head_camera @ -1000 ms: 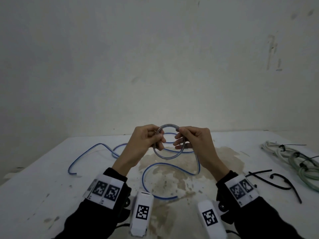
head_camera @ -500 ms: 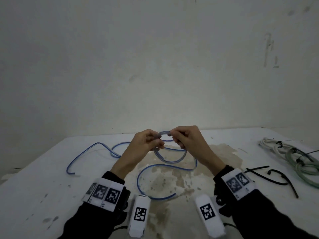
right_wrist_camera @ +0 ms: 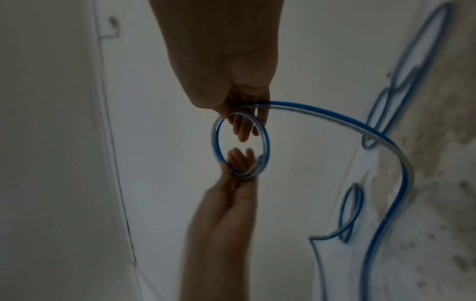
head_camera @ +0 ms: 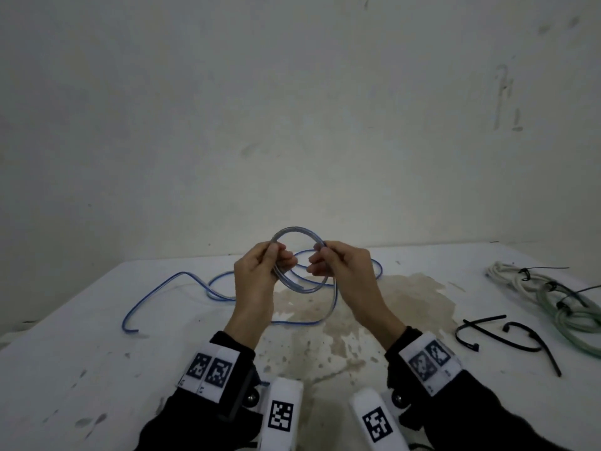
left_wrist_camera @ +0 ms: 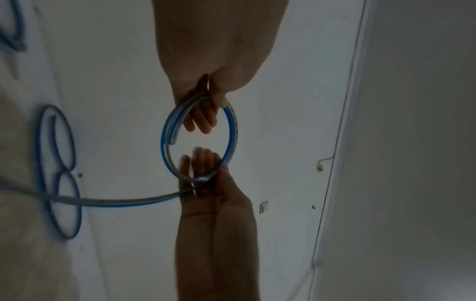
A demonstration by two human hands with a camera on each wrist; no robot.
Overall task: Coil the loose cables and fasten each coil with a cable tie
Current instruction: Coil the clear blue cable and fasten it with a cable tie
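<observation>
- At the centre of the head view I hold a small coil (head_camera: 297, 260) of blue cable upright above the bench (head_camera: 97, 369), lifted clear so the loops hang round and do not drag on the surface.
- My left hand (head_camera: 257, 271) pinches the coil's left side, fingers curled round the stacked turns. This grip is clamped on the cable so the finished loops stay together.
- My right hand (head_camera: 341, 268) pinches the coil's right side near its top, thumb and fingers closed on the strand. I judge it is placed there to feed the next turn in.
- In the left wrist view the cut end (left_wrist_camera: 172, 140) of the cable lies inside the ring, just below my left fingers (left_wrist_camera: 203, 120), tucked in so it cannot spring out.
- The uncoiled length (head_camera: 182, 281) trails from my right hand down to the bench and snakes off toward the left of the frame, slack enough to be drawn up.
- At the right edge, pale bundled cables (head_camera: 546, 294) lie already tied.
- Just below them, near the lower right, loose black cable ties (head_camera: 507, 336) wait within reach of my right hand.
- My judgement: coiling is partly done, with much cable left, and no tie goes on yet.
</observation>
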